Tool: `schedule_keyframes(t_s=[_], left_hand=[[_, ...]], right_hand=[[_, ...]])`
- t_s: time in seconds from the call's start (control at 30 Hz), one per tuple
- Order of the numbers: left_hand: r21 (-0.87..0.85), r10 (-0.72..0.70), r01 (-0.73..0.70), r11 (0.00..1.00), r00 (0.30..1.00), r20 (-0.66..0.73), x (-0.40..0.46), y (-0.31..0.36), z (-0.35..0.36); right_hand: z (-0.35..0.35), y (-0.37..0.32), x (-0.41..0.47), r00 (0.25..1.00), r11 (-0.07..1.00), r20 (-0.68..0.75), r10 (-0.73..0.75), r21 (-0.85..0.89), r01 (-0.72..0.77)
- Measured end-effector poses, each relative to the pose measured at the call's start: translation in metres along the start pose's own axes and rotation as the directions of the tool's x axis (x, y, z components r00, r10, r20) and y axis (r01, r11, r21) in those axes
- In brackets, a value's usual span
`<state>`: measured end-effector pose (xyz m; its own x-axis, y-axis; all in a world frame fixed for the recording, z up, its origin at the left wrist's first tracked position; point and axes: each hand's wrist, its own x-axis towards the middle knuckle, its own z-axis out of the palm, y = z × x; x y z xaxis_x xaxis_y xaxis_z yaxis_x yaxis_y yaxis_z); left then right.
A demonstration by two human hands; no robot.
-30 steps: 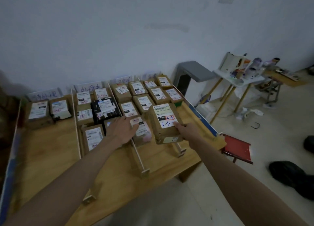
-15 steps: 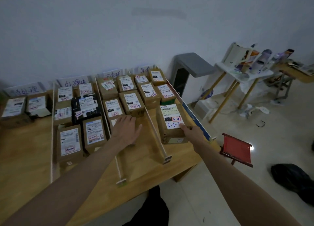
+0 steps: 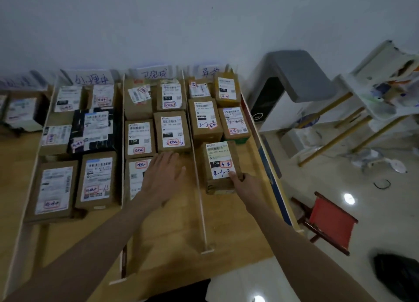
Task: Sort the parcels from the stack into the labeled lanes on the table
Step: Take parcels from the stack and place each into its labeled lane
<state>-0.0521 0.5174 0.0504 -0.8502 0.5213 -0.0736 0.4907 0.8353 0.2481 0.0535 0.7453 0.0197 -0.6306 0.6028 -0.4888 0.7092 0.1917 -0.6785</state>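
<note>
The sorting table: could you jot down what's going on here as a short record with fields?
Setting: wooden table split into lanes by thin rails
Lane signs: handwritten cards at the far end
Right hand: gripping the near end of the parcel marked 4-1-3, rightmost lane
Left hand: flat, fingers spread, over parcels in the neighbouring lane
Beside table: red stool

Matt brown cardboard parcel (image 3: 221, 165) under my right hand (image 3: 243, 183), its white paper label (image 3: 219, 160) smooth; the wooden table (image 3: 231, 222) looks faintly glossy.
</note>
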Motion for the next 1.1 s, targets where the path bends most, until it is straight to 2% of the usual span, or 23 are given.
schedule_keyframes(t_s=[0.27,0.6,0.73,0.83,0.97,1.1], left_hand=[[-0.027,-0.097,0.098,0.995,0.995,0.025,0.014,-0.003,0.009],[-0.017,-0.145,0.146,0.989,0.989,0.036,0.008,-0.003,0.018],[-0.013,-0.157,0.158,0.987,0.987,0.038,0.001,-0.005,0.011],[-0.005,-0.166,0.166,0.986,0.986,0.020,-0.009,-0.009,0.000],[0.012,-0.153,0.154,0.988,0.987,-0.045,-0.031,-0.019,-0.018],[0.092,-0.149,0.156,0.983,0.985,-0.087,-0.060,-0.035,-0.031]], right_hand=[[0.019,0.001,0.038,0.996,0.999,0.091,-0.022,-0.046,0.026],[0.025,-0.007,0.049,0.993,0.992,0.117,-0.016,-0.123,0.030],[0.016,-0.020,0.034,0.990,0.976,0.068,-0.125,-0.170,0.135],[0.003,-0.033,0.017,0.955,0.905,0.026,-0.297,-0.312,0.290],[-0.009,-0.054,-0.016,0.844,0.704,0.075,-0.531,-0.517,0.488],[-0.005,-0.067,-0.060,0.735,0.561,0.098,-0.670,-0.582,0.589]])
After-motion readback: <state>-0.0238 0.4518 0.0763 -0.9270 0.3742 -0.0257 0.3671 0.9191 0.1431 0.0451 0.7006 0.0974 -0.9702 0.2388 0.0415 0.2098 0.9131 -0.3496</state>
